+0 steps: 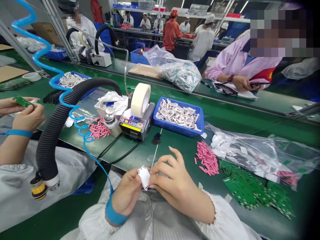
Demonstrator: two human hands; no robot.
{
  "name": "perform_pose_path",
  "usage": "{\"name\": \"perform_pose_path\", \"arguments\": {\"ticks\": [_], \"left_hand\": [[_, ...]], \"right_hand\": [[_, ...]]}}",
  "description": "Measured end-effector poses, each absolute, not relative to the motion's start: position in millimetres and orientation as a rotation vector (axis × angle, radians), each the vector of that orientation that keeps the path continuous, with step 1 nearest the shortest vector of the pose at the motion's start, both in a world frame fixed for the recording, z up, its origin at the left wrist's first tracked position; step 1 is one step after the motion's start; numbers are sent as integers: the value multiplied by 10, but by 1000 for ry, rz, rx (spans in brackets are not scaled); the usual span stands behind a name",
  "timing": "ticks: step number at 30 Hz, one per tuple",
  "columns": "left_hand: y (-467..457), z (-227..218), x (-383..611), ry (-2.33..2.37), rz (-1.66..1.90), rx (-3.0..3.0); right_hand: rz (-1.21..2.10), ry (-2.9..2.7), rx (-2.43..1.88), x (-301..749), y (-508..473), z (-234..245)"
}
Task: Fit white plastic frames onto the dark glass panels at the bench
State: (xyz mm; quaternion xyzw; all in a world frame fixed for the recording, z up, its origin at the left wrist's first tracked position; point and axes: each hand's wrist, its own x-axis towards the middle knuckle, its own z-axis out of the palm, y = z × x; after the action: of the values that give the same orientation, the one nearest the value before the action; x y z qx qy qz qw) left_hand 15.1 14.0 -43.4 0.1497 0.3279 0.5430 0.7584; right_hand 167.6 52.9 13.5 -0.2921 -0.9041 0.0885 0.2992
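My left hand, with a blue strap at the wrist, grips a small white flat part with notched edges, low in front of my body. From the other side, my right hand pinches the same part near its lower right edge with thumb and fingers, while its other fingers are raised. A thin pale line runs up from beside the part toward a blue bin; whether it is a stick or a mark on the bench I cannot tell. My fingers cover the part's edges.
A blue bin of white plastic pieces lies ahead. Pink strips, green circuit boards and a clear bag lie right. A tape dispenser, pump bottle, black hose and co-worker's hands are left.
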Motion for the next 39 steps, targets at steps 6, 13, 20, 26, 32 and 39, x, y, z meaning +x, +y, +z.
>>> {"name": "perform_pose_path", "arguments": {"ticks": [6,13,20,26,32,39], "left_hand": [[136,-482,48,664,1272,91],[76,-504,-32,726,1342,354],[110,-371,-573,1285,1186,2153],[-3,-368,-713,1232,911,2541],[-197,-780,-1013,1354,1108,1579],[-496,-1460,-1712,996,1738,-370]], "right_hand": [[393,-2102,-822,1436,492,-83],[342,-2001,-1000,1260,449,-78],[436,-2162,-935,1253,506,11],[495,-2263,-881,1125,466,-6],[1474,-1622,-1100,914,666,-229],[1543,-806,-1392,716,1138,-652]]}}
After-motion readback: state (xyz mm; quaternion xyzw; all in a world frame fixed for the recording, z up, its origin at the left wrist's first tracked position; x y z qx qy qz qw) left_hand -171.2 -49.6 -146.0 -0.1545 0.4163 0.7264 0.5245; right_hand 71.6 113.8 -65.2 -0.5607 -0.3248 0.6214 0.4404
